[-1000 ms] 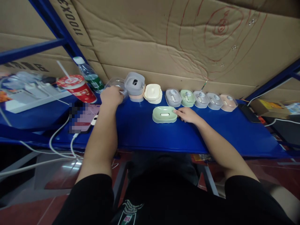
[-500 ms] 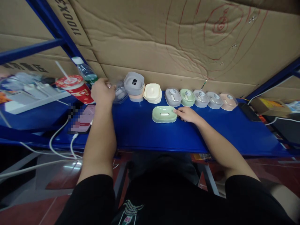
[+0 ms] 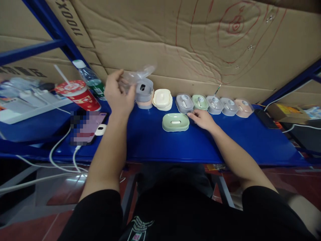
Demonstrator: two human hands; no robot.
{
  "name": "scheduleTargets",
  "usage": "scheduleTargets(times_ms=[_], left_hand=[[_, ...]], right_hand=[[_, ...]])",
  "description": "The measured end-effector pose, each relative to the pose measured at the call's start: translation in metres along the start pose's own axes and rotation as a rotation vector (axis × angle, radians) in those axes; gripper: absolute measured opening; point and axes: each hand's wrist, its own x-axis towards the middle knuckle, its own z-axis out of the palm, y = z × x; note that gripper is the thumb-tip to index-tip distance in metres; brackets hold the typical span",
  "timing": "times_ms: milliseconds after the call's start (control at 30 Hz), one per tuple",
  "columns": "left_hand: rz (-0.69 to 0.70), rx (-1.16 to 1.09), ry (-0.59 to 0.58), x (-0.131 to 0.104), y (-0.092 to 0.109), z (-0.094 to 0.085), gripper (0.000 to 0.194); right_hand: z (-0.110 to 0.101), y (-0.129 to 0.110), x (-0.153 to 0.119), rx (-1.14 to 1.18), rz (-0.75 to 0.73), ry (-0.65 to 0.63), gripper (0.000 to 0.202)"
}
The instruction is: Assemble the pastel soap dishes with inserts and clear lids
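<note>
My left hand (image 3: 119,92) is raised beside the grey and peach stacked parts (image 3: 145,93), its fingers closed on a clear plastic cover (image 3: 139,75) that is blurred by motion. A green oval dish (image 3: 175,122) with a small white piece in its middle lies on the blue table (image 3: 150,147). At the dish's right rim is my right hand (image 3: 200,118), thumb and fingertips pressed together; whether they pinch the rim is too small to tell. Cream square parts (image 3: 162,99) are piled behind the dish.
Several lidded boxes (image 3: 215,104) in grey, green and peach line the back right. A red cup (image 3: 81,95), a bottle (image 3: 91,78), a phone (image 3: 89,125) and white cables stand or lie at left. Cardboard (image 3: 150,36) rises behind the table.
My left hand has lifted a clear cover from beside the stack and moved up and right. My right hand has shifted slightly back at the dish's rim. The dish has barely moved.
</note>
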Motion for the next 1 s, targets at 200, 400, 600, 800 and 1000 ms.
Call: scheduleTargets(times_ms=[200, 400, 600, 800, 1000], left_hand=[[0.200, -0.110, -0.097, -0.024, 0.027, 0.023, 0.062], [0.341, -0.300, -0.403, -0.040, 0.048, 0.042, 0.055], [0.324, -0.404, -0.407, -0.044, 0.051, 0.060, 0.042], [0.188, -0.284, -0.602, -0.047, 0.048, 0.072, 0.039], [0.187, -0.128, -0.770, -0.051, 0.045, 0.081, 0.045]], right_hand=[[-0.004, -0.011, -0.008, 0.248, -0.076, 0.187, 0.082], [-0.003, -0.021, -0.014, 0.335, -0.118, 0.164, 0.092], [-0.006, -0.022, -0.015, 0.329, -0.085, -0.003, 0.077], [-0.002, -0.019, -0.011, 0.174, 0.033, -0.212, 0.080], [0.002, -0.014, -0.006, -0.003, 0.076, -0.314, 0.085]])
